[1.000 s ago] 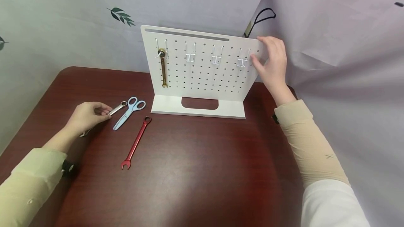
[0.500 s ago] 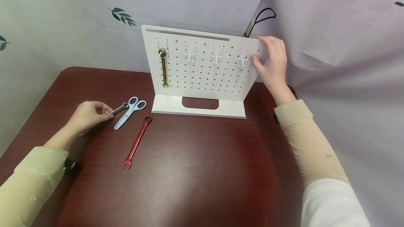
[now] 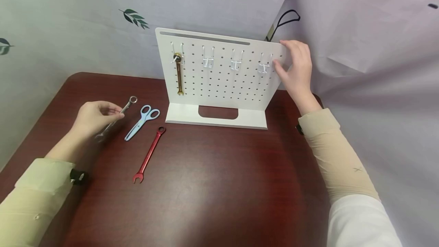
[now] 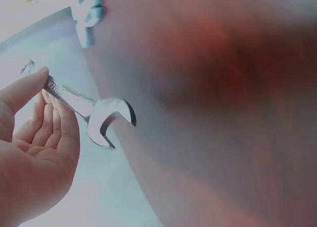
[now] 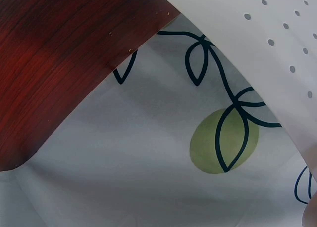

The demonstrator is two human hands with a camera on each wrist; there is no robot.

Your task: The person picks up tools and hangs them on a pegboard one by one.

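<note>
My left hand (image 3: 97,119) pinches a silver combination wrench (image 3: 127,106) between thumb and fingers, its ring end pointing up and away. In the left wrist view the wrench's open end (image 4: 110,119) juts out past the fingers. My right hand (image 3: 297,66) grips the upper right edge of a white pegboard (image 3: 219,83), thumb on the front and fingers over the edge. A gold wrench (image 3: 179,75) hangs from the pegboard's leftmost hook. Light blue scissors (image 3: 141,122) and a red wrench (image 3: 149,154) lie on the table, to the right of my left hand.
Three more white wire hooks (image 3: 235,64) run across the pegboard's upper part. The pegboard stands on its base plate (image 3: 183,114) near the back of the dark red table (image 3: 212,186). A pale leaf-patterned cloth (image 3: 85,29) hangs behind the table.
My left hand has raised the silver wrench from beside the scissors, moving it slightly up and away from them in the head view. My right hand stays on the pegboard.
</note>
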